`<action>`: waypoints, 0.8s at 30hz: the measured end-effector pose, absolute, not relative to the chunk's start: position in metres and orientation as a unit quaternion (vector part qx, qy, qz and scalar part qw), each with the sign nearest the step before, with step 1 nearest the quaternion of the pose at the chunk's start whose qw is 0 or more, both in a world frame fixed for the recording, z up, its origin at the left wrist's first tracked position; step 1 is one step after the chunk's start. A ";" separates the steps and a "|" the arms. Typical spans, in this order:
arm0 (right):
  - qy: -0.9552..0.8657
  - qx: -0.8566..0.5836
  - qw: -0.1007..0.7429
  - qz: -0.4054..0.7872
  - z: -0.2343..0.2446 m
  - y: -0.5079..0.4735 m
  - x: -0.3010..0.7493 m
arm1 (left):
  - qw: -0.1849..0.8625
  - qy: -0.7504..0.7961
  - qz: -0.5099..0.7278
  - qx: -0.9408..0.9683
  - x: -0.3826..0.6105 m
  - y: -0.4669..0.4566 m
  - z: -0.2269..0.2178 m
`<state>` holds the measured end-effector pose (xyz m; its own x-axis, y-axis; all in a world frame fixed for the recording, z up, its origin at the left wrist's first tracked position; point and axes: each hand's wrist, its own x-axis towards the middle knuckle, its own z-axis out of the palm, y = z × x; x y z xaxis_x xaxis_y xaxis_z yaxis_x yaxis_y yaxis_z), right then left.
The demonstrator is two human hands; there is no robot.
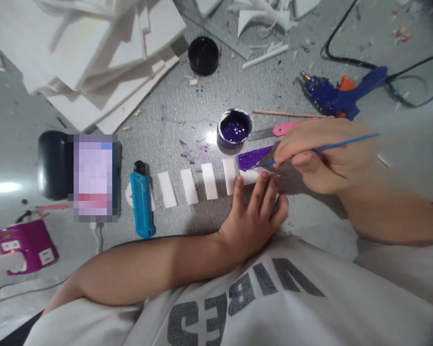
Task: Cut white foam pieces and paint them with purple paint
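My right hand (323, 156) pinches a thin blue paintbrush (346, 143), its tip on a pointed white foam piece (254, 177). Wet purple paint (254, 158) covers the far part of that piece; its near part is white. My left hand (254, 206) lies with fingers spread, fingertips pressing the near edge of the piece. Just left of it, small white foam rectangles (209, 181) stand in a row. Beyond the piece sits an open paint jar (234, 129) with purple paint inside. A pink-handled blade (286, 129) lies between the jar and my right hand, which partly covers it.
A blue utility knife (143, 204) lies left of the rectangles, near a phone (95, 178). White foam sheets (94, 57) are stacked at the far left. A black lid (203, 55), a wooden stick (288, 113) and a corded glue gun (342, 91) lie beyond. A purple power adapter (27, 245) is at left.
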<state>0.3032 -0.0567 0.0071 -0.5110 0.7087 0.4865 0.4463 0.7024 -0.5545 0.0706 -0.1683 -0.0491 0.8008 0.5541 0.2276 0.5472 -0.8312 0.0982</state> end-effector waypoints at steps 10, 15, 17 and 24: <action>-0.860 -0.330 0.354 0.160 0.005 -0.053 0.307 | -0.008 0.293 0.143 0.945 0.071 -0.165 -0.047; -0.848 -0.344 0.368 0.168 0.007 -0.055 0.309 | 0.015 0.293 0.134 0.947 0.071 -0.168 -0.050; -0.861 -0.338 0.341 0.168 0.008 -0.056 0.310 | 0.026 0.291 0.131 0.947 0.070 -0.169 -0.051; -0.839 -0.362 0.379 0.150 0.009 -0.057 0.311 | 0.007 0.291 0.146 0.945 0.070 -0.166 -0.048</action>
<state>0.3112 -0.0572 0.0085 -0.4516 0.7203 0.5265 0.4924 0.6933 -0.5262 0.0699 -0.1663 -0.0478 0.7876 0.5528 0.2721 0.5490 -0.8301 0.0974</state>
